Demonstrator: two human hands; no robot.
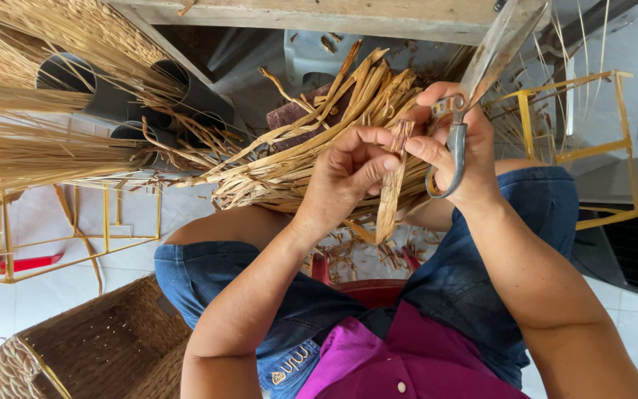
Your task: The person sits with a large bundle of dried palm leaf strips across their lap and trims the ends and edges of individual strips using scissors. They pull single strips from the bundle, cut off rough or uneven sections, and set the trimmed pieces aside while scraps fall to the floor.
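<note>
My left hand pinches a flat dried straw strip near its top; the strip hangs down between my knees. My right hand grips grey metal scissors by the handles, blades pointing up and away, while its fingertips also touch the same strip at the top. A thick bundle of dried straw-coloured leaves lies across my lap behind both hands.
Dark tubes stuffed with long dry stalks lie at the upper left. Yellow wire frames stand left and right. A woven basket sits at the lower left. Straw clippings litter the white tiled floor below a red stool.
</note>
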